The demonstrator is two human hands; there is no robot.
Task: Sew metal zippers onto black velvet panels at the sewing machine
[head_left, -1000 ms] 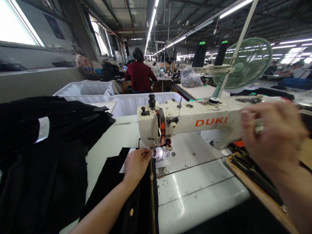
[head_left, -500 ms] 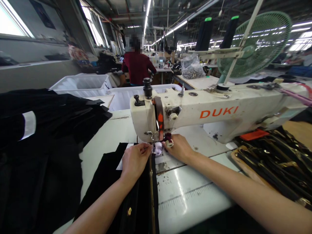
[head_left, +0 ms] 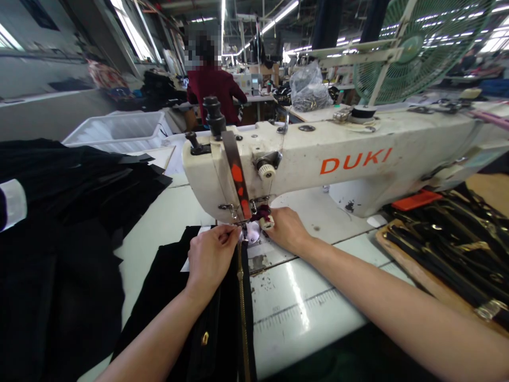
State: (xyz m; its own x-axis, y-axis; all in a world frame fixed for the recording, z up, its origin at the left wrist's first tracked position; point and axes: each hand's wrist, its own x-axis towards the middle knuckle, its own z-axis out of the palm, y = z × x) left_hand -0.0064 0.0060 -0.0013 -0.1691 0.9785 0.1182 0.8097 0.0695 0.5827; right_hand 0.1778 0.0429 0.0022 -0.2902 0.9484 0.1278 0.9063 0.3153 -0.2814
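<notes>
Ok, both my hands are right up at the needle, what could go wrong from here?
The left hand pinches the zipper right at the needle; if the machine starts, a fingertip could get stitched.
The right hand sits just as close on the other side, same danger.
The zipper's teeth look metal and might break the needle if they drift under.

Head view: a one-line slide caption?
Left hand and right hand at the needle of a DUKI sewing machine, black fabric and gold zipper beneath.
</notes>
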